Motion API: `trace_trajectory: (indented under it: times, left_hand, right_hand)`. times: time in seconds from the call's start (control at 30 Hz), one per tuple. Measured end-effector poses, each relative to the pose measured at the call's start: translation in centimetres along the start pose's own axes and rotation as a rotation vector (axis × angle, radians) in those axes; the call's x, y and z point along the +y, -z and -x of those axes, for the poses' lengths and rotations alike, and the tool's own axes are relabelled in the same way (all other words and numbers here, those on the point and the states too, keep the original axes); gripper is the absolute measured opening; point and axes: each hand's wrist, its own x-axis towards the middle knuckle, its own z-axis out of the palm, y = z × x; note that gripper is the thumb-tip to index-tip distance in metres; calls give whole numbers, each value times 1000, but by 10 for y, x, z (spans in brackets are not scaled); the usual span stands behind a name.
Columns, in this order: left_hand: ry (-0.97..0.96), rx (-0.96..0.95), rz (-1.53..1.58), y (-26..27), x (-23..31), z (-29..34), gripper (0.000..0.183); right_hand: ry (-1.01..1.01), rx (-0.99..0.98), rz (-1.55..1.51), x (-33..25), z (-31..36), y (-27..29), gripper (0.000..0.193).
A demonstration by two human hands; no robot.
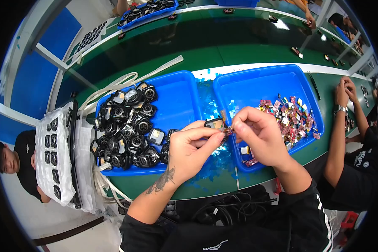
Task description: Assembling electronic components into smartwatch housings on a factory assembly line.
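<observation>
Between the thumb and fingers of my left hand (193, 147) is a black smartwatch case (214, 123), its inner side showing a tan patch. My right hand (256, 132) is closed in a pinch at the case's right edge. Whatever sits in that pinch is small, reddish and mostly hidden by the fingertips. Left of my hands, a blue tray (185, 90) bears a heap of black smartwatch cases (128, 130). Under and beyond my right hand, another blue tray (256, 80) contains loose small red circuit boards and silver batteries (292, 122).
Bits of blue film (208, 98) litter the green table between the trays. White straps (126, 80) lie along the left tray. Tweezers (314, 86) rest beyond the right tray. Stacked white trays (54, 153) stand at left. A co-worker's hands (344, 90) are at right.
</observation>
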Motion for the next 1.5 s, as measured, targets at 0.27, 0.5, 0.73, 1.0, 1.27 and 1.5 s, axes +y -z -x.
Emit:
trace_trajectory:
  times: [0.27, 0.5, 0.73, 1.0, 1.27, 1.5]
  left_hand:
    - [97, 17, 327, -6, 0, 0, 22]
    - [42, 18, 336, -4, 0, -1, 43]
    - [-1, 97, 273, -11, 1, 2, 48]
    - [116, 46, 332, -6, 10, -1, 51]
    - [154, 57, 485, -5, 14, -2, 55]
    - [134, 65, 476, -11, 7, -1, 53]
  right_hand:
    - [100, 93, 12, 3, -1, -11, 17]
    - [240, 231, 175, 13, -4, -17, 34]
    - [168, 259, 236, 2, -5, -24, 51]
    - [40, 181, 3, 3, -7, -5, 24]
    - [381, 171, 181, -10, -20, -3, 55]
    - [109, 108, 276, -6, -9, -14, 52]
